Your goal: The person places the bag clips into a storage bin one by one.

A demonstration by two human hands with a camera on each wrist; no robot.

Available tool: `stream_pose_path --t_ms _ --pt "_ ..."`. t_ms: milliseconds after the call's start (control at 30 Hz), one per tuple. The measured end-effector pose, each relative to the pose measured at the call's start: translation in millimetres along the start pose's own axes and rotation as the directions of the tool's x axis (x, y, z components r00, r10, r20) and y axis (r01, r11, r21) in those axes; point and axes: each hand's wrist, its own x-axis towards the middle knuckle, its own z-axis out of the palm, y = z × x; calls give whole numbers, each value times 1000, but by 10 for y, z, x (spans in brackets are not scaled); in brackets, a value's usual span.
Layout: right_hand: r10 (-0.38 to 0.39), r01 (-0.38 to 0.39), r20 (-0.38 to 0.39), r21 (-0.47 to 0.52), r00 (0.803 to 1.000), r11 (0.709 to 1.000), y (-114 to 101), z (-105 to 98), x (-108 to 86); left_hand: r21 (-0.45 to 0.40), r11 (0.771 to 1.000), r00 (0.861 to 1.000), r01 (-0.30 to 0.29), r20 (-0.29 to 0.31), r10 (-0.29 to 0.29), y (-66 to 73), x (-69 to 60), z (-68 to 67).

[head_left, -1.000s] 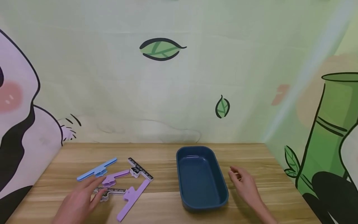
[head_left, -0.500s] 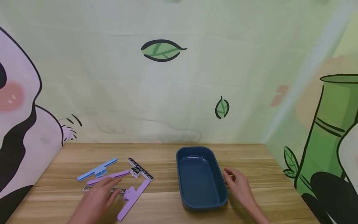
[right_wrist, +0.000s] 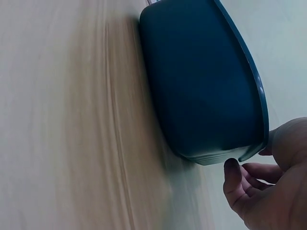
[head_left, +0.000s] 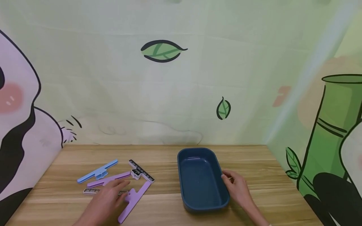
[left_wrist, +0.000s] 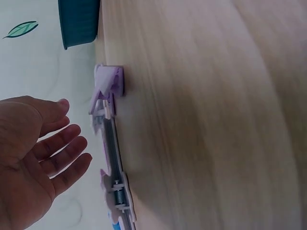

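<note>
Head view first: on the bench [head_left: 167,158], to the left, a blue clip [head_left: 97,171], an upper purple clip [head_left: 121,175], an upper piano-print clip [head_left: 142,171], a lower purple clip [head_left: 134,202] and a lower piano-print clip [head_left: 91,191] are spread, the last partly covered by the left hand [head_left: 104,199]. On the right a dark blue tub [head_left: 201,185] is set upright, its right-hand rim met by the right hand [head_left: 238,189].

Over to the left wrist: the left fingers [left_wrist: 67,155] are seen parted and slightly bent, near the clips.

And the right wrist: the tub's outer wall is shown, thumb and fingers narrowed close around its rim; whether it is pinched cannot be told.
</note>
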Motion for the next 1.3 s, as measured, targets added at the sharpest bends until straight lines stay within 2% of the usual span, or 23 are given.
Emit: stream_pose_path --t_ms 167,400,600,867,1100,1300 --pt "13 -13 6 0 1000 1000 -2 21 -3 -22 1000 998 20 61 -19 13 18 41" --pt "-3 3 3 -18 1000 1000 33 42 -6 5 998 997 -69 44 69 6 24 125" --pt "-10 10 0 -17 1000 1000 44 51 -9 5 998 994 -66 82 66 25 47 150" --pt "11 -11 18 -24 1000 1000 43 57 -6 15 997 993 -78 85 76 25 51 164" --pt "14 -14 21 -25 1000 1000 37 48 -14 5 999 986 -49 158 48 26 59 160" --pt "-8 8 7 -35 1000 999 42 45 -25 -3 998 981 -62 186 61 19 72 149"
